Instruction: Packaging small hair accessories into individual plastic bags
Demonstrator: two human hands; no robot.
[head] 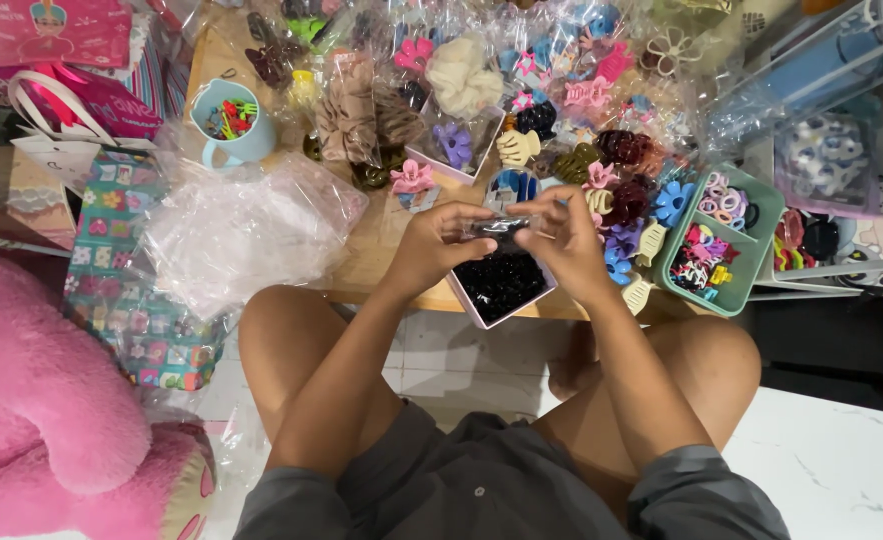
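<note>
Head view looks straight down on a person seated at a low wooden counter (381,250) heaped with hair accessories. Both hands meet just above the middle of the frame. The left hand (431,245) and the right hand (566,245) each pinch one end of a small clear plastic bag (501,228) holding something dark; both are clenched on it, fingers curled, thumbs on top. The bag hangs directly over a pink-rimmed square box (501,285) filled with small black hair ties, which sits at the counter's near edge, partly overhanging it.

At three o'clock from the hands stands a green divided tray (761,250) with coloured small clips and rings in its compartments. Between the tray and the right hand lie several claw clips (626,235) in purple, blue, cream and dark red. At twelve o'clock, clear packets of flower clips, a cream scrunchie (461,72) and brown scrunchies (346,115) crowd the counter. At ten o'clock is a light blue mug (233,140) with tiny coloured clips inside. At nine o'clock rests a loose pile of empty clear bags (241,230). A pink plush toy (51,400) fills the seven o'clock corner, on the floor.
</note>
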